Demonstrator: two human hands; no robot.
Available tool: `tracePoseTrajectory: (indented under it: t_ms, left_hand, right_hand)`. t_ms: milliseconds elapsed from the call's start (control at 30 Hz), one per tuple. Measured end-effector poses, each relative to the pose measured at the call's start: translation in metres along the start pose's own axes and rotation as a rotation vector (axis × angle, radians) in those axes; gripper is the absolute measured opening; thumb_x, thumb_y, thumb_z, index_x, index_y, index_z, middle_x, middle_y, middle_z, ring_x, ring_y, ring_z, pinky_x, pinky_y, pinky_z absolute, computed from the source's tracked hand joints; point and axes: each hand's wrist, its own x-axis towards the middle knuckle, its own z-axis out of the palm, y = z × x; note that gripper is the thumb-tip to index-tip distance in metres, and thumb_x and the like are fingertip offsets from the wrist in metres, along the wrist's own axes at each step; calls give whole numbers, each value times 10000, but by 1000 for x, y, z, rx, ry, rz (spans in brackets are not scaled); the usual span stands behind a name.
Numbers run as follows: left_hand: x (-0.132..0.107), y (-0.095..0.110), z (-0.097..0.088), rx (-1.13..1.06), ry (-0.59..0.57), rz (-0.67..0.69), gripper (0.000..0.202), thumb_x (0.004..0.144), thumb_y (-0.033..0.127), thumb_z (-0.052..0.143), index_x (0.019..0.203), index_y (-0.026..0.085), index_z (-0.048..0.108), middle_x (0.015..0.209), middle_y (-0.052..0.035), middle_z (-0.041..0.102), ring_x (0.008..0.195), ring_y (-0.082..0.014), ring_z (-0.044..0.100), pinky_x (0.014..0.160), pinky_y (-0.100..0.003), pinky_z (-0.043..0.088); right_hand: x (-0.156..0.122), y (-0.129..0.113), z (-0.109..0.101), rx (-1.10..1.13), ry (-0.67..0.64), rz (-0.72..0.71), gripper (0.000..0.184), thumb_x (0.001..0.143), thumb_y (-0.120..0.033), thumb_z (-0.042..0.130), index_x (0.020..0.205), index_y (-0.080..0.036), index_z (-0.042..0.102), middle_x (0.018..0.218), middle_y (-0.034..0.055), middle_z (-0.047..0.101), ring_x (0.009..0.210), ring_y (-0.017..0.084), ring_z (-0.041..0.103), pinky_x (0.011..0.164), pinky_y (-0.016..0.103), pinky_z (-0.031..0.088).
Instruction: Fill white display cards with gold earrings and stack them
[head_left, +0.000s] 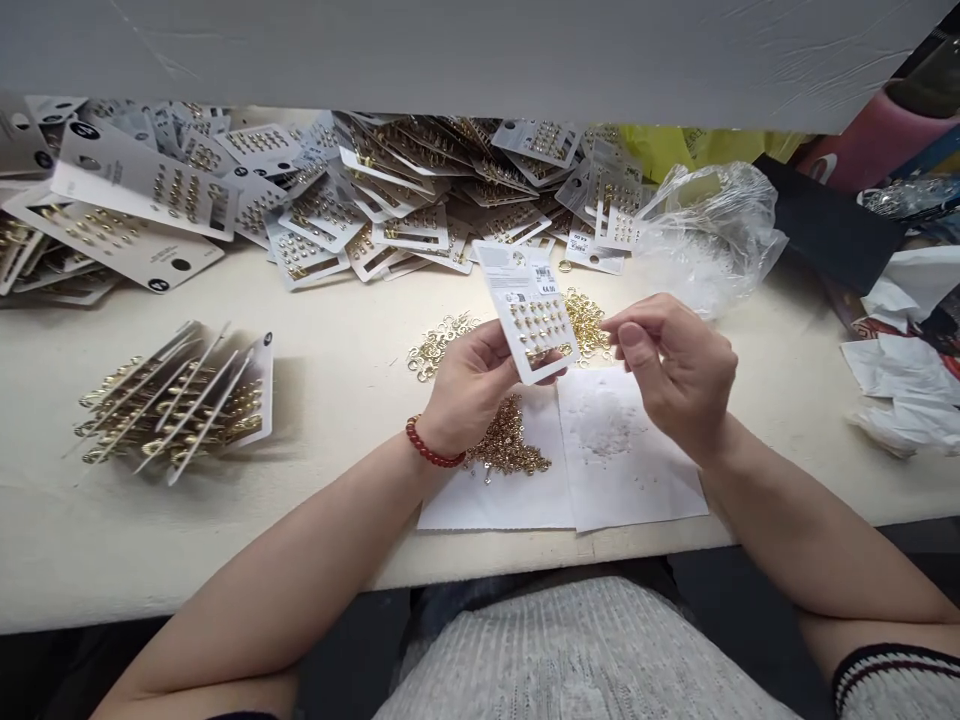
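Observation:
My left hand (474, 390) grips a white earring card (541, 322) by its lower left edge, tilted up off the table. Rows of small gold studs and larger gold pieces show on the card, with a price label near its top. Just right of the card, my right hand (671, 370) has thumb and forefinger pinched together; whatever is between them is too small to make out. Below lie a pile of small gold-brown pieces (514, 445) and tiny clear bits (604, 430) on white paper (637, 500). Gold rings (586, 318) and paler gold rings (435, 345) lie behind my hands.
A stack of filled earring cards (180, 400) stands at the left. Many more cards (420, 190) are heaped along the back, under a grey overhanging panel (450, 50). Right of them sit a clear plastic bag (705, 240), a black flat piece (832, 230) and crumpled white tissue (900, 390).

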Motion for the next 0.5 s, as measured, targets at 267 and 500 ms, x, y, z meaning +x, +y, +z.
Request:
tracePoseTrajectory:
  t_ms: [267, 500]
  left_hand:
    - [4, 14, -2, -259, 151, -28, 309, 554, 299, 952, 778, 206, 760, 801, -1, 779, 727, -182, 759, 691, -281, 675]
    - [7, 14, -7, -284, 210, 54, 309, 574, 270, 945, 798, 254, 733, 827, 25, 775, 806, -190, 750, 778, -304, 663]
  right_hand:
    - [16, 15, -20, -386, -770, 277, 142, 827, -79, 549, 774, -185, 627, 779, 20, 660, 703, 143, 564, 635, 290, 415]
    - [11, 12, -13, -280, -877, 100, 141, 870, -83, 526, 788, -173, 597, 793, 37, 623, 746, 151, 529, 708, 303, 403]
